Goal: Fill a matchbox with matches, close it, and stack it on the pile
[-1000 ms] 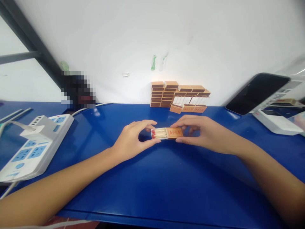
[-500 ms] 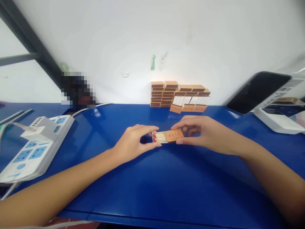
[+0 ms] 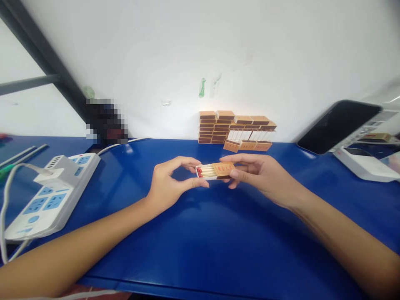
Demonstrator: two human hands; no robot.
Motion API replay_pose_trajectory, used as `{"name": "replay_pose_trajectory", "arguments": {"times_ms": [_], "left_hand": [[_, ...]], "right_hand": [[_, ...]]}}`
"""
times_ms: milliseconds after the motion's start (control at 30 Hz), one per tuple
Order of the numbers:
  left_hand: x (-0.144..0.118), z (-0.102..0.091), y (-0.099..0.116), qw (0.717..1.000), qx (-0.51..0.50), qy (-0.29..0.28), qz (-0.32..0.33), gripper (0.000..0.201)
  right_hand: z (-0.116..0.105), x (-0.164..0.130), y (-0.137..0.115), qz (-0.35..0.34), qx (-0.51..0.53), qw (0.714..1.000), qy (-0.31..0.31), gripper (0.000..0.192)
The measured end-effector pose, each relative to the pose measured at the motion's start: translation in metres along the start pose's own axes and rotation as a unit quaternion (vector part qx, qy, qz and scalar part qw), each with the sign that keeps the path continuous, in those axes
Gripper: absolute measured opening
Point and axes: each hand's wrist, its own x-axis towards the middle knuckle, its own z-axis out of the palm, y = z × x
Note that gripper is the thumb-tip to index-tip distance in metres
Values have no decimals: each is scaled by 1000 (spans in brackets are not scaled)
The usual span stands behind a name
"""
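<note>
Matchbox (image 3: 215, 171) lifted off blue table (image 3: 200, 233), earlier resting on it. Left hand (image 3: 167, 183) and right hand (image 3: 259, 173) raised with it; tray pushed further into sleeve.

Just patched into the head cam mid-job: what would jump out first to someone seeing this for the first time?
Dead centre, the left hand and right hand hold a half-open matchbox above the blue table, red match heads showing at its left end. Behind it, a stack of matchboxes stands against the white wall. A white power strip lies at far left and a dark phone leans at far right.
</note>
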Motion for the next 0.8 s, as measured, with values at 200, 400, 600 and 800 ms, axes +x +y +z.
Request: {"name": "replay_pose_trajectory", "arguments": {"times_ms": [200,400,600,800], "left_hand": [[-4,0,-2,999,3,-34,36,75],[-3,-3,3,995,27,-40,91,105],[-6,-2,2,993,53,-66,78,78],[3,-6,-1,979,141,-113,91,69]], "right_hand": [[49,-21,-4,-46,-1,998,-45,51],[66,-39,2,-47,-71,993,-85,66],[56,-33,6,-40,-69,994,-70,71],[35,-24,5,-100,-288,952,-21,76]]}}
